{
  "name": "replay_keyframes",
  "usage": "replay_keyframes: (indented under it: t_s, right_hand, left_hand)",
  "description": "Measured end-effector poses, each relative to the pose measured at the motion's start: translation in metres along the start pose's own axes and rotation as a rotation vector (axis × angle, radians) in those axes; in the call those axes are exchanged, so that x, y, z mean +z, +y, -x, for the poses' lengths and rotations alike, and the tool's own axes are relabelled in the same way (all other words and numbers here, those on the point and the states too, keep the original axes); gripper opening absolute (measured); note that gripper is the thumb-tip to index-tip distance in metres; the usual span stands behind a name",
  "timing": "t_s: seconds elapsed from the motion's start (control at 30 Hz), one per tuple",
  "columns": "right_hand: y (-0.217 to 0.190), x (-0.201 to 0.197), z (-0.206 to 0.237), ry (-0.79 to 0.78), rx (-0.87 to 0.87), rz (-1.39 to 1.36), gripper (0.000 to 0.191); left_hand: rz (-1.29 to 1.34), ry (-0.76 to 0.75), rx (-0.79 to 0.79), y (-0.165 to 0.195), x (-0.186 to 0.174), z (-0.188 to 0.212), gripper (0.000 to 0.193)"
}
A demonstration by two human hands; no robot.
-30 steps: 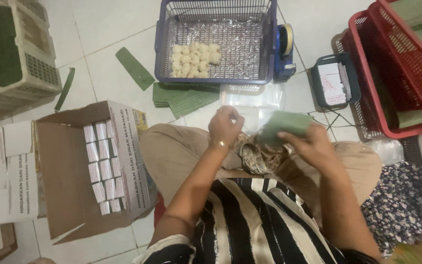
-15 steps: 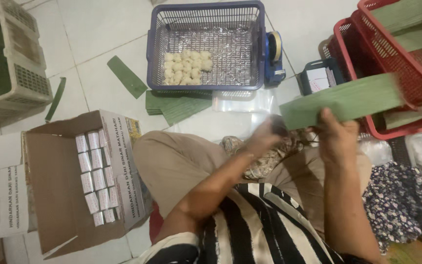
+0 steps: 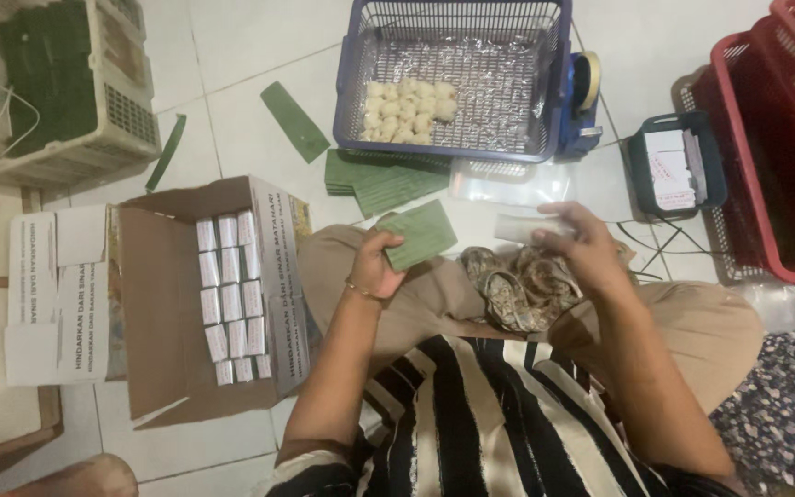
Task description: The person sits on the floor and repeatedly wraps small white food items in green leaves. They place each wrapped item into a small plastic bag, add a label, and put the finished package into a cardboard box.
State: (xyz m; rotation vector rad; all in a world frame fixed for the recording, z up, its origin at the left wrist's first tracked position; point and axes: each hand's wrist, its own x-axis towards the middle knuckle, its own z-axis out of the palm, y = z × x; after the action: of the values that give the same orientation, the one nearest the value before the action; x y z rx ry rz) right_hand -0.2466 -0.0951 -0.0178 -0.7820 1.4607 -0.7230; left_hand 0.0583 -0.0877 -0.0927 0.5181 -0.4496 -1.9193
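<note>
A cream crate [image 3: 131, 120] with green leaves is seen at far left, and beside it an open cardboard box [image 3: 167, 340] filled with small white packets [image 3: 230, 299]. A folded green leaf piece [image 3: 423, 234] is gripped by the left hand [image 3: 374, 267] over the lap. Behind it, a blue basket [image 3: 554, 83] of pale round pieces is set. A clear plastic wrapper [image 3: 522, 227] is pinched by the right hand [image 3: 586, 248]. Red baskets [image 3: 738, 156] are stacked at far right.

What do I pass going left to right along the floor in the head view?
Cream crate → open cardboard box → left hand with green leaf piece → right hand → red basket.
</note>
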Motion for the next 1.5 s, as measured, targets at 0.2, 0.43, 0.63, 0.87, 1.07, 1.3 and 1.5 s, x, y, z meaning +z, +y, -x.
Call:
replay_keyframes:
  t_s: [0.2, 0.43, 0.63, 0.87, 1.07, 1.3, 1.5]
  right_hand:
    - [-0.025, 0.033, 0.019, -0.244, -0.179, -0.074, 0.025]
    - [-0.010, 0.070, 0.032, -0.167, -0.395, -0.363, 0.027]
    - [-0.004, 0.070, 0.047, 0.016, -0.655, -0.161, 0.025]
    - [-0.014, 0.049, 0.060, -0.131, -0.804, 0.017, 0.047]
    - [-0.014, 0.029, 0.040, -0.234, -0.910, 0.254, 0.052]
    - [-0.013, 0.033, 0.021, -0.198, -0.608, -0.020, 0.037]
    - [-0.008, 0.052, 0.038, 0.365, -1.005, 0.307, 0.046]
  left_hand:
    - [0.274, -0.138, -0.122, -0.025, 0.037, -0.003, 0.064]
    - [0.161, -0.145, 0.245, -0.070, 0.072, -0.021, 0.054]
    - [-0.113, -0.150, 0.364, -0.046, 0.128, -0.003, 0.082]
    - [-0.543, 0.084, 0.615, -0.047, 0.141, -0.003, 0.061]
    - [-0.721, 0.170, 0.575, -0.056, 0.126, -0.012, 0.062]
    - [-0.661, 0.113, 0.456, -0.064, 0.124, -0.017, 0.064]
    - [-0.611, 0.184, 0.509, -0.076, 0.135, -0.016, 0.061]
